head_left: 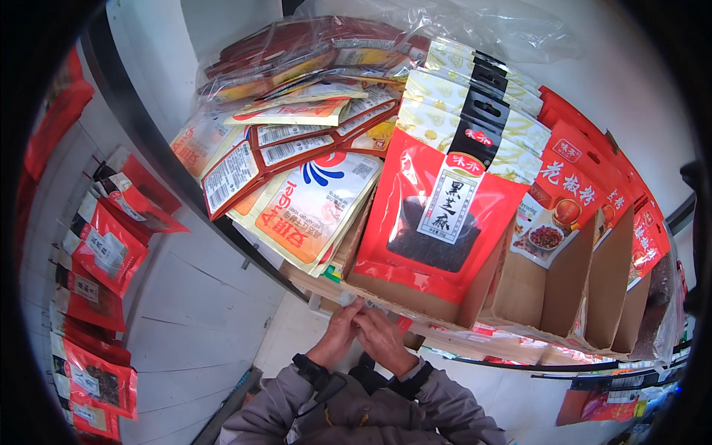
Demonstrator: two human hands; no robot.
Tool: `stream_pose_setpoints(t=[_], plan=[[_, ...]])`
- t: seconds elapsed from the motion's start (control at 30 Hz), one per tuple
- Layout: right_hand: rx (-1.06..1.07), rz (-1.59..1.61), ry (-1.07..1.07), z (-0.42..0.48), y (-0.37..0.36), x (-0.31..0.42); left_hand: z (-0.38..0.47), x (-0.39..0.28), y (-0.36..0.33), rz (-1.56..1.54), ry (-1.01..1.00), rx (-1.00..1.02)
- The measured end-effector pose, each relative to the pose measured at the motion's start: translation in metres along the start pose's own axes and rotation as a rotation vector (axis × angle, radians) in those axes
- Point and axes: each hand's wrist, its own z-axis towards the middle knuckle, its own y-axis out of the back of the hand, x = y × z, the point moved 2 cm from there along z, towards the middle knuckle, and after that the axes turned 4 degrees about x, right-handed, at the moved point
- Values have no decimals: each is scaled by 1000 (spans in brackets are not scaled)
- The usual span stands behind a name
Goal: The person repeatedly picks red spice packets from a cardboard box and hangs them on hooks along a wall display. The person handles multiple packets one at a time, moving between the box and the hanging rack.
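My left hand (335, 335) and my right hand (384, 337) meet at the fingertips in front of my body, below the shelf's front edge. Both have bent fingers close around a small pale thing, too small and hidden to identify. Just above them stands a cardboard display box (423, 311) with red pouches of black sesame seeds (450, 222), their tops patterned pale. Left of that box lie yeast packets (311, 206), stacked untidily, with reddish-brown packets on and behind them.
Further cardboard boxes (534, 295) hold red Sichuan pepper powder pouches (562, 194) at the right. Clear plastic wrap (445, 22) lies behind. Red spice pouches (105, 245) hang on hooks at the left; a dark shelf edge (167, 167) curves between.
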Motion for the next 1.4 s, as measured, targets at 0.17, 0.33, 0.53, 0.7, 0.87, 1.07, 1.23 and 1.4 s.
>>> stream_pose_setpoints(t=[0.17, 0.33, 0.53, 0.7, 0.87, 1.07, 1.23, 1.4], plan=[[-48, 153, -196, 1, 10, -50, -22, 1, 18, 102, -61, -137], [-304, 284, -265, -1, 21, -102, -49, -2, 33, 194, -83, -198], [-231, -231, -250, 19, 25, -103, -66, 5, 50, 249, -91, -225], [-216, -670, -169, 20, 50, -65, -70, 5, 43, 225, -163, -244], [-99, -422, -158, 20, 49, -11, -63, 0, 35, 292, -182, -221], [36, -150, 227, 16, 20, 50, -68, -1, 17, 47, -272, -160], [160, 16, 422, 23, 13, 78, -93, -8, 30, 126, -285, -336], [-73, 93, 260, 55, 25, 84, -142, -31, 39, 240, -387, -527]])
